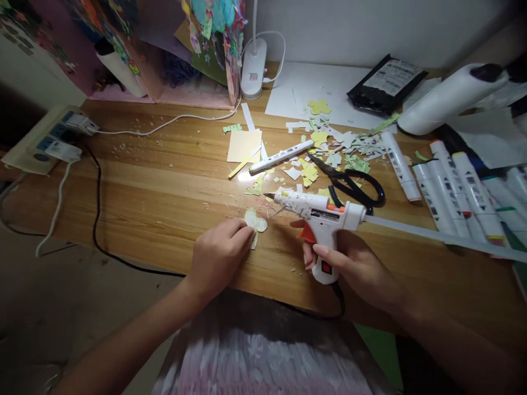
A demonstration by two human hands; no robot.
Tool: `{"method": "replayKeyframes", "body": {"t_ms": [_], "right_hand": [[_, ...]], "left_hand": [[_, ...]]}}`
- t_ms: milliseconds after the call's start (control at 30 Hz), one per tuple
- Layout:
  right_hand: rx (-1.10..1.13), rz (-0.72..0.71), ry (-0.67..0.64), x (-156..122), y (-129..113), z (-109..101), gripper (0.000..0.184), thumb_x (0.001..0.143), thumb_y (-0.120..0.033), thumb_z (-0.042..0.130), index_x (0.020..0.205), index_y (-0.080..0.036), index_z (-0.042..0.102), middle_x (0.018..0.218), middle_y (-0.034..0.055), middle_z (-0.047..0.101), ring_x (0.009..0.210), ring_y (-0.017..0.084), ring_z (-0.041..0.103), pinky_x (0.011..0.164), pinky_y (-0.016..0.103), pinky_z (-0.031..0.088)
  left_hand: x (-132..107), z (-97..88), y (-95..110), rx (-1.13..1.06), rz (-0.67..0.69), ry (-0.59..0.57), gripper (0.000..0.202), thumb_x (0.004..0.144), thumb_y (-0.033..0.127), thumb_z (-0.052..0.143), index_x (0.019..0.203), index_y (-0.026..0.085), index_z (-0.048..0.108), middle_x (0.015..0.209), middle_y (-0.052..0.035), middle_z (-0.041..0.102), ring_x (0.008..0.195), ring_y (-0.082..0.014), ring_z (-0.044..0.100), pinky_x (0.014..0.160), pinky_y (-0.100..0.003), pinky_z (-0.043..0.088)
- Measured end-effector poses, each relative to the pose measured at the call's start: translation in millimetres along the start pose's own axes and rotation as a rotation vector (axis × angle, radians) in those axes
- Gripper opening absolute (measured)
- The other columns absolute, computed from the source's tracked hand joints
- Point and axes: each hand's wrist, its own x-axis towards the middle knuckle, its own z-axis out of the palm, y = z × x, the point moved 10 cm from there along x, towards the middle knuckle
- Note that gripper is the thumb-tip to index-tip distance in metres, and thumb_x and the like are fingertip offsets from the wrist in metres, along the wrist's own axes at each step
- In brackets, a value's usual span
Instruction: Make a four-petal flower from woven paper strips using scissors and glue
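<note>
My right hand point(349, 263) is wrapped round the grip of a white hot glue gun point(325, 222) with an orange trigger. A long translucent glue stick point(432, 236) sticks out of its back end, and its nozzle points left. My left hand point(222, 247) pinches a small pale paper flower point(256, 222) low over the wooden table point(156, 208). The flower has rounded petals; its near part is hidden behind my fingers. The nozzle is a little above and right of the flower, apart from it.
Black-handled scissors point(354, 184), a white marker point(282, 156) and yellow, green and white paper scraps point(308, 173) lie beyond the gun. Several markers point(448, 186) are at the right. A power strip point(49, 142) with cables sits at the left, and a black package point(387, 82) lies at the back.
</note>
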Motion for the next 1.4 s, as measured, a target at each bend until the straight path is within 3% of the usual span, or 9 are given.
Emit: {"method": "replayKeyframes", "body": {"t_ms": [100,233,533,733,933,1167,1400], "right_hand": [[-0.069,0.037,0.023,-4,1,-1,0.033,0.085,-0.045,0.05,0.068,-0.019,0.062,0.067,0.0029,0.062,0.06,0.016,0.057,0.055,0.028,0.045],[-0.083,0.023,0.047,-8,-6,-1,0.026,0.085,-0.041,0.051,0.079,-0.019,0.065,0.067,0.0022,0.063,0.06,0.016,0.058,0.054,0.027,0.046],[-0.308,0.045,0.008,-14,-9,-1,0.038,0.089,-0.045,0.044,0.067,-0.018,0.059,0.062,0.0011,0.059,0.054,0.013,0.054,0.048,0.025,0.041],[-0.299,0.064,0.035,-16,-6,-6,0.04,0.089,-0.049,0.042,0.069,-0.019,0.059,0.064,0.0006,0.06,0.056,0.013,0.055,0.05,0.025,0.041],[-0.24,0.071,0.025,-16,-9,-4,0.03,0.088,-0.039,0.044,0.067,-0.02,0.054,0.058,-0.003,0.056,0.052,0.012,0.051,0.047,0.024,0.038],[-0.329,0.045,0.015,-19,-10,-4,0.03,0.088,-0.042,0.044,0.069,-0.02,0.052,0.059,-0.003,0.052,0.052,0.012,0.048,0.047,0.024,0.038],[-0.4,0.023,-0.029,-17,-17,5,0.024,0.088,-0.036,0.042,0.076,-0.021,0.057,0.061,-0.001,0.057,0.055,0.015,0.054,0.048,0.025,0.041]], "left_hand": [[0,-1.4,1,0.009,0.025,0.005,0.019,0.09,0.031,0.05,0.083,0.022,0.065,0.081,0.0031,0.066,0.071,-0.0125,0.06,0.057,-0.025,0.035],[2,-3.9,6,0.05,0.065,0.034,0.021,0.09,0.03,0.05,0.079,0.021,0.065,0.076,0.0033,0.066,0.067,-0.0124,0.058,0.054,-0.026,0.032],[-1,-4.1,12,0.061,0.222,0.085,0.012,0.087,0.022,0.054,0.082,0.018,0.064,0.083,0.0008,0.068,0.072,-0.0134,0.06,0.059,-0.025,0.036],[3,-8.6,12,0.047,0.195,0.121,0.019,0.088,0.026,0.053,0.079,0.018,0.067,0.078,0.0,0.068,0.068,-0.0125,0.06,0.056,-0.024,0.037],[4,-7.7,14,0.045,0.199,0.108,0.02,0.088,0.023,0.052,0.078,0.017,0.068,0.074,-0.0017,0.068,0.065,-0.013,0.061,0.054,-0.024,0.037],[9,-0.1,-7,-0.23,0.076,0.023,0.014,0.085,0.025,0.057,0.083,0.019,0.069,0.08,-0.0014,0.067,0.073,-0.0128,0.061,0.063,-0.022,0.044],[12,0.5,-11,-0.359,0.033,-0.013,0.015,0.085,0.025,0.057,0.084,0.018,0.07,0.081,-0.0033,0.066,0.074,-0.0134,0.06,0.064,-0.023,0.045]]}}
